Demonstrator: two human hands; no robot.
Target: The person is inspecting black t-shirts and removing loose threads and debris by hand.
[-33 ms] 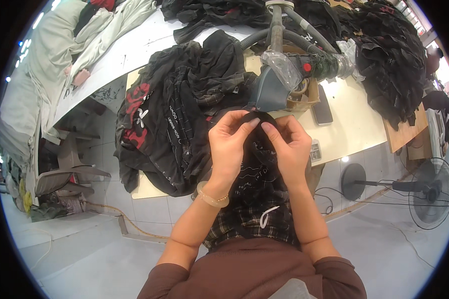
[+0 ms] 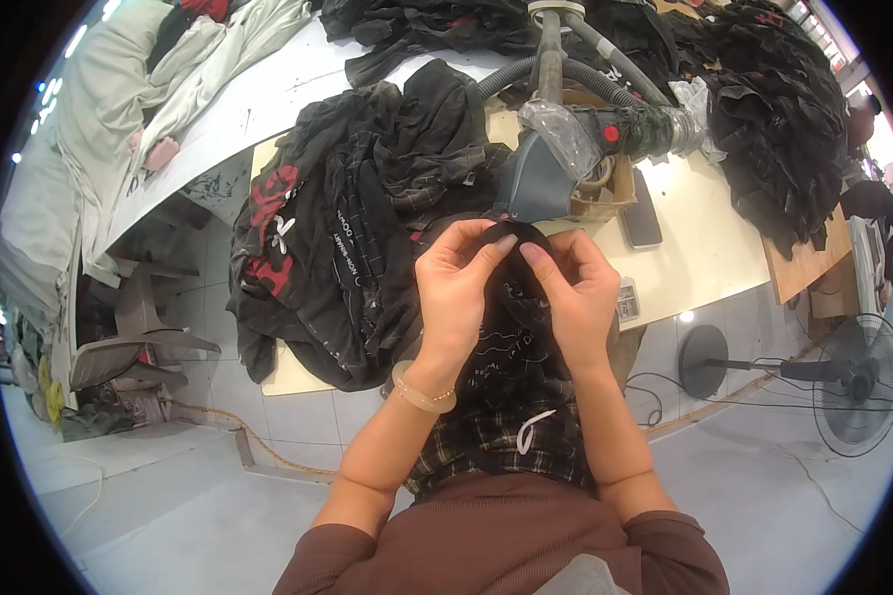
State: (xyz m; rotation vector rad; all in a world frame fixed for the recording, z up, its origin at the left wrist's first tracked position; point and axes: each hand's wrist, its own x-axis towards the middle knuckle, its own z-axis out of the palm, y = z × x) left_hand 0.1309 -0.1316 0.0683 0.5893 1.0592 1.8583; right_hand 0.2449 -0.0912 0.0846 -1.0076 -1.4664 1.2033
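Note:
Both my hands pinch the edge of a black garment with white print, thumbs on top and a small gap between them. My left hand, below a pale bangle, grips the fabric on one side. On the other side my right hand holds it with thumb and curled fingers. The garment hangs down over my lap, where dark plaid cloth and a white cord loop show. Just beyond my fingertips is the blue-grey tapered head of a machine, partly wrapped in clear plastic. My fingers hide part of the held edge.
A heap of black printed garments lies left on the pale table. Right of the machine are a cardboard box, a dark phone-like slab and more black clothes. A fan stands far right; a chair is left.

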